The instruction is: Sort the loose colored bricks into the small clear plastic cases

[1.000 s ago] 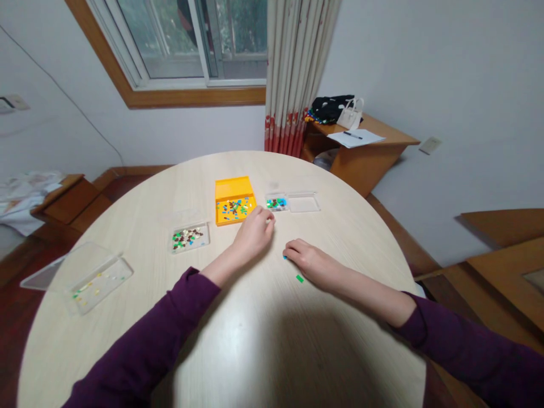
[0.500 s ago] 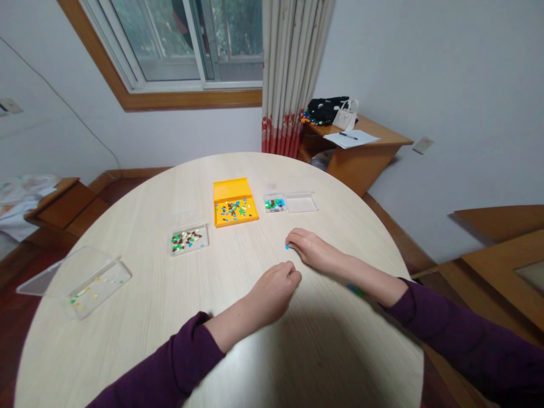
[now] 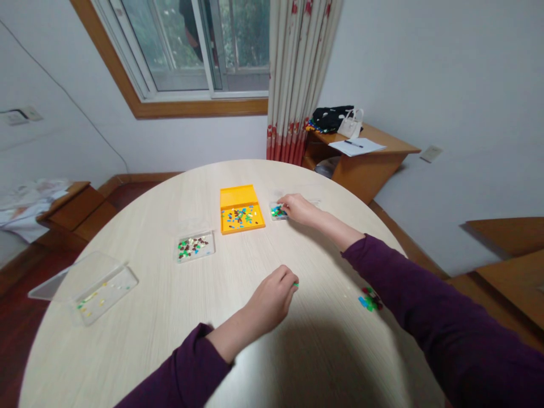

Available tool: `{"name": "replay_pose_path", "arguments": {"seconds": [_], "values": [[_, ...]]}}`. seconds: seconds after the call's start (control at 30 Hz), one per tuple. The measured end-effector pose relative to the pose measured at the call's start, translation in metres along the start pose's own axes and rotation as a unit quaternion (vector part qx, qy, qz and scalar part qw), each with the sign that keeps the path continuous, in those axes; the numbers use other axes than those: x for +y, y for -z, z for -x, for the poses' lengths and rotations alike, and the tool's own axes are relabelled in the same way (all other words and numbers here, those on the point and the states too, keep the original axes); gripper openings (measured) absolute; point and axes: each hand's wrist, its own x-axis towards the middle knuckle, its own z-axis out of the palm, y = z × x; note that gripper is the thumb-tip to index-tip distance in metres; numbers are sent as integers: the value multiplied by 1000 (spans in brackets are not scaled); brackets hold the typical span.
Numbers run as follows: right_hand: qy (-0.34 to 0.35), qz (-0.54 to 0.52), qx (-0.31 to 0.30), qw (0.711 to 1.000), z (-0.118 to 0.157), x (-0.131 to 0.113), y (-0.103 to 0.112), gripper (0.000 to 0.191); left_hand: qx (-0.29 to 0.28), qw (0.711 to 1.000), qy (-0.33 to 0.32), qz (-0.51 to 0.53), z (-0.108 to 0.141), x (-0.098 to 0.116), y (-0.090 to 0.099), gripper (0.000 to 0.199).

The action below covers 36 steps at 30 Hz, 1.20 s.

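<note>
My left hand [image 3: 272, 297] hovers over the middle of the table, its fingers closed. A bit of a small green piece [image 3: 296, 284] shows at its fingertips. My right hand [image 3: 298, 209] reaches to the small clear box [image 3: 274, 219] at the back, fingertips pinched down at the colored pieces [image 3: 277, 211] inside it. Whatever is between those fingers is hidden. Just left of that box stands an open yellow box [image 3: 238, 196] with many small blue, green, brown and white pieces. By my right forearm lies a loose pile of blue, green and dark red pieces [image 3: 369, 300].
A clear box [image 3: 212, 249] of green, brown and pale pieces is left of center. Farther left sits another clear box [image 3: 104, 314] with its lid raised and a few yellow and green pieces. The round table [image 3: 170, 351] has a desk [image 3: 374, 164] behind it.
My right hand, which held a small blue piece near my left hand, has moved forward to the small clear box. The loose pile now shows more fully. My left hand stays about where it was.
</note>
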Motion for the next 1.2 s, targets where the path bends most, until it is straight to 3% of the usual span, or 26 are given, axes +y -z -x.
{"name": "replay_pose_path", "arguments": {"seconds": [0.13, 0.23, 0.4, 0.53, 0.67, 0.83, 1.0, 1.2], "values": [[16, -16, 1, 1000, 22, -3, 15, 33, 65, 998, 11, 14, -11, -8, 12, 16], [13, -26, 15, 999, 55, -2, 37, 33, 131, 990, 53, -7, -41, -20, 35, 11], [-25, -61, 45, 997, 148, 10, 60, 30, 160, 980, 90, -82, -113, -46, 71, 13], [-72, -50, 84, 993, 226, 6, 52, 29, 143, 975, 109, -129, -146, -63, 71, 21], [-108, 20, 64, 992, 263, -7, 29, 49, 141, 977, 88, -133, -134, -63, 58, 22], [-95, 81, 22, 992, 256, -7, 9, 64, 128, 984, 62, -104, -85, -40, 40, 21], [-73, 70, 25, 995, 253, -3, 8, 59, 10, 999, 19, -33, -50, 3, 12, 16], [-86, 35, 49, 994, 268, -6, 12, 53, -87, 995, -21, -33, -52, 43, -27, 21]]}}
